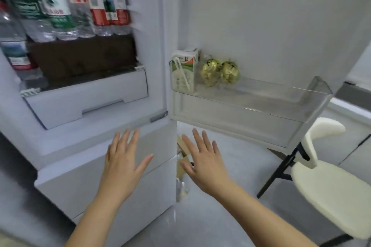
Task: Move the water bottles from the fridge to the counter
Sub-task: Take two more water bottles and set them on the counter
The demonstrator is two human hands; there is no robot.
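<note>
We see the water bottles [66, 12] standing upright in a packed row on the fridge [84, 94] shelf, clear plastic, green-and-white and red labels, blurred, one more lower left.

Bottles [66, 12] in fridge at left; carton [183, 72] in door shelf [261, 104] at right

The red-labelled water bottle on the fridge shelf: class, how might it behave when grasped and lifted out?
The red-labelled water bottle looks full, so probably heavy for its size. Its thin clear ribbed plastic may flex under squeezing. Tall and narrow, packed beside neighbours, it could tip or nudge them.
</note>
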